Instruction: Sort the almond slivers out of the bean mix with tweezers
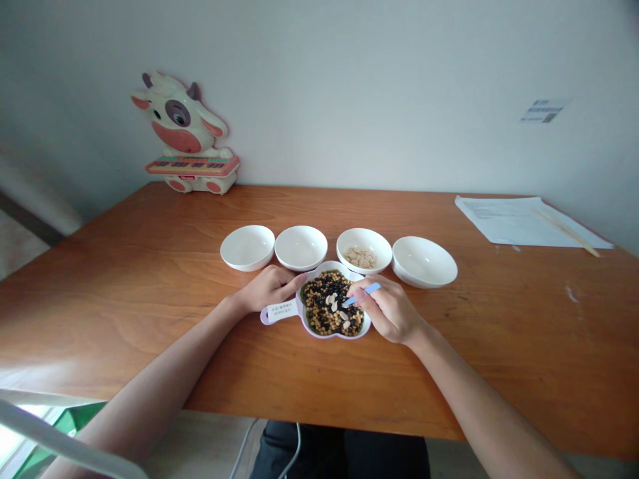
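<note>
A flower-shaped white dish with a lilac rim and a labelled handle [282,311] lies on the table, full of black and yellow beans or grains [324,299]. Several pale, flat seeds [345,319], much like pumpkin seeds, rest on top. My left hand [269,288] grips the dish's left rim, thumb on the edge, other fingers partly hidden. Between the thumb and fingers of my right hand [392,309] are small blue tweezers [370,289], their tips down by the pale seeds. Whether the tips pinch a seed is too small to tell.
Behind the dish stand white bowls in a row: far left [247,247], second [301,247], third [377,247] with pale seeds [360,257], and far right [424,261]. A cow toy keyboard [190,136] is at back left. Papers [514,219] and chopsticks [574,234] lie at back right.
</note>
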The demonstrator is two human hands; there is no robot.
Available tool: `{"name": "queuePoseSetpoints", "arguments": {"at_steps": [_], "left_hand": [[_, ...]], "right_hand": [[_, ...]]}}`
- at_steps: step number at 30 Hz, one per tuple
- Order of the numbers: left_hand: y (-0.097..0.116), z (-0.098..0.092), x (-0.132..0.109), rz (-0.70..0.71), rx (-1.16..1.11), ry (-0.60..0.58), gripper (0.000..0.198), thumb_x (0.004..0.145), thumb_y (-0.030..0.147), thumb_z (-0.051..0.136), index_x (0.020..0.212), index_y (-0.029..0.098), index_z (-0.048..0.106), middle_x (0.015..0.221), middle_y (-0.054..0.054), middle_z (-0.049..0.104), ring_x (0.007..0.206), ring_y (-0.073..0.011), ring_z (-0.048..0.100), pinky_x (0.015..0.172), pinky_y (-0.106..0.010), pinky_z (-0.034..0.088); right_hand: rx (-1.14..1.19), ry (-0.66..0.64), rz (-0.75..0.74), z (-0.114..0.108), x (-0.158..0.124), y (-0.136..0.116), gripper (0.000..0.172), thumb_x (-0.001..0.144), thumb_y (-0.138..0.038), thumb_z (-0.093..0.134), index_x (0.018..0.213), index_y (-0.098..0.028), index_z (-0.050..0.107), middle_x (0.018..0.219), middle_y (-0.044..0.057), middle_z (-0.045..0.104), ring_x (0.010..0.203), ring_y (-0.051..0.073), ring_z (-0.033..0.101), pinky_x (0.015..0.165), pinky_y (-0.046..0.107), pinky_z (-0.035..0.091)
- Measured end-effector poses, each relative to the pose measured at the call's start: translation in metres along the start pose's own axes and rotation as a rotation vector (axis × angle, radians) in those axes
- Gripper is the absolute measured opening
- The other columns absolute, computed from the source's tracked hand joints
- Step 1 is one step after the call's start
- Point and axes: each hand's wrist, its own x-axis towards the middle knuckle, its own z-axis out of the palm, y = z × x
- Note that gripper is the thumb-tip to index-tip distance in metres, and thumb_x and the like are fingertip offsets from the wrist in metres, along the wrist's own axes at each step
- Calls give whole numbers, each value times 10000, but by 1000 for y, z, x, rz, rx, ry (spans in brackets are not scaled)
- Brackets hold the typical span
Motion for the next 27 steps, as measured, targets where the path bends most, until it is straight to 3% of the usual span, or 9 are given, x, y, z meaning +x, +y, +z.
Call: {"name": "queuePoseSetpoints", "arguments": {"at_steps": [4, 9, 18, 27], "left_hand": [[0, 0, 0, -2, 7, 7, 623, 1063, 462, 359, 527, 150, 418, 476, 17, 448, 451, -66, 359, 430, -205, 278], [-1, 0, 1, -2, 18, -2, 620, 1064, 449, 358, 529, 145, 426, 485, 11, 459, 453, -63, 364, 439, -206, 280], [0, 0, 0, -18, 27, 6, 621, 1067, 445, 367, 536, 134, 453, 498, 10, 465, 467, -63, 375, 456, -205, 291], [-3, 1, 0, -30, 22, -4, 634, 1067, 461, 358, 533, 132, 458, 494, 6, 469, 462, -63, 374, 450, -206, 285]], "right_hand": [[23, 48, 62, 0, -2, 0, 287, 1046, -290, 413, 951, -194, 667, 857, 56, 745, 740, 182, 703, 677, 324, 570], [49, 147, 143, 2, -5, 0, 307, 1054, -318, 402, 940, -198, 660, 787, 31, 720, 651, 156, 690, 621, 297, 557], [6, 592, 327, 2, -4, 8, 293, 1069, -336, 397, 994, -211, 651, 788, 30, 710, 673, 163, 647, 643, 315, 505], [-188, 552, 355, -2, 0, 12, 273, 1065, -318, 411, 1000, -198, 648, 800, 58, 745, 745, 194, 702, 703, 330, 534]]}}
